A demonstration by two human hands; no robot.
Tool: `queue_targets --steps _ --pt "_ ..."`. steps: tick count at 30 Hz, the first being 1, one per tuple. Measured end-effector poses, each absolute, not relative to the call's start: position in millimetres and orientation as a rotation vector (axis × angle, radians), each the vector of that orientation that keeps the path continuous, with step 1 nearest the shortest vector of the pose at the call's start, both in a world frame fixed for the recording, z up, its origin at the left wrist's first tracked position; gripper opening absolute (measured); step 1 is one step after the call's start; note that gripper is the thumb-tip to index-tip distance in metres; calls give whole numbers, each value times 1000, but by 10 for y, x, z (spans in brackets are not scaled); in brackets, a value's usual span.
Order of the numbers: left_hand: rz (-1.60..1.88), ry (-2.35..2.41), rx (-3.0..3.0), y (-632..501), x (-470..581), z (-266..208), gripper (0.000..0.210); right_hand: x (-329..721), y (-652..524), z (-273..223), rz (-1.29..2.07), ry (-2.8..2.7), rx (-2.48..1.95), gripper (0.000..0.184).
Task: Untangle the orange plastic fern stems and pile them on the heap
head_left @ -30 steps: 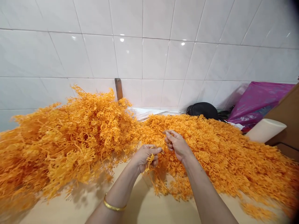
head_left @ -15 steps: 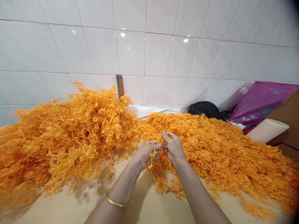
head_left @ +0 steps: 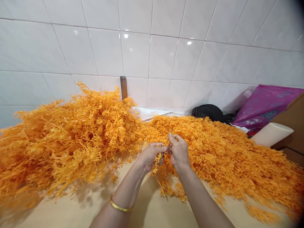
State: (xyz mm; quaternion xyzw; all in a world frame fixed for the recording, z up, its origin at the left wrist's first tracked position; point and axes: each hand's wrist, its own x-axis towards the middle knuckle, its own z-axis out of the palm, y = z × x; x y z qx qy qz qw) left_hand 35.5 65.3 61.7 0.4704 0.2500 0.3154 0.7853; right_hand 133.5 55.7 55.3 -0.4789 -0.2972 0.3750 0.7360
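Note:
My left hand (head_left: 152, 155) pinches a thin orange plastic sprig (head_left: 155, 166), whose curly end hangs below the fingers. Touching it at the fingertips, my right hand (head_left: 178, 150) is closed too, with a bit of orange plastic showing at its thumb and forefinger. Whether both hold one and the same sprig I cannot tell. To the left rises a tall heap of orange plastic sprigs (head_left: 95, 133), branching and frilly. A lower, flatter pile of the orange pieces (head_left: 228, 152) spreads behind and to the right of my hands.
The pale table top (head_left: 152, 205) shows in front. Behind is a white tiled wall (head_left: 135, 53) with a brown metal strip (head_left: 123, 88). At the right are a black pouch (head_left: 209, 111), a purple plastic bag (head_left: 263, 104), a cream cylinder (head_left: 273, 133) and a cardboard box (head_left: 294, 117).
Both hands stay pinched together at nearly the same place, shifted slightly right in the view. The view itself has moved a little. The piles look unchanged.

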Motion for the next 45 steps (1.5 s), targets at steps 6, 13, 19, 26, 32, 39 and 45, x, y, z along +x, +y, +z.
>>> queue_targets --steps 6,13,19,26,32,39,45 --pt "647 544 980 642 344 634 21 1345 573 563 852 -607 -1031 33" --pt "581 542 987 690 319 564 17 2041 489 742 717 -452 -1040 28" --pt "475 580 951 722 345 484 18 1779 386 844 1114 -997 -1206 31" --pt "505 601 1011 694 328 518 18 1584 419 707 1064 -1280 -1207 27" --pt "465 527 1140 654 285 548 17 1951 534 672 636 -665 -1172 34" --pt "536 686 686 743 341 465 35 1976 502 712 626 -1016 -1423 19" --pt "642 708 585 791 332 472 54 1802 498 693 293 -1398 -1529 32"
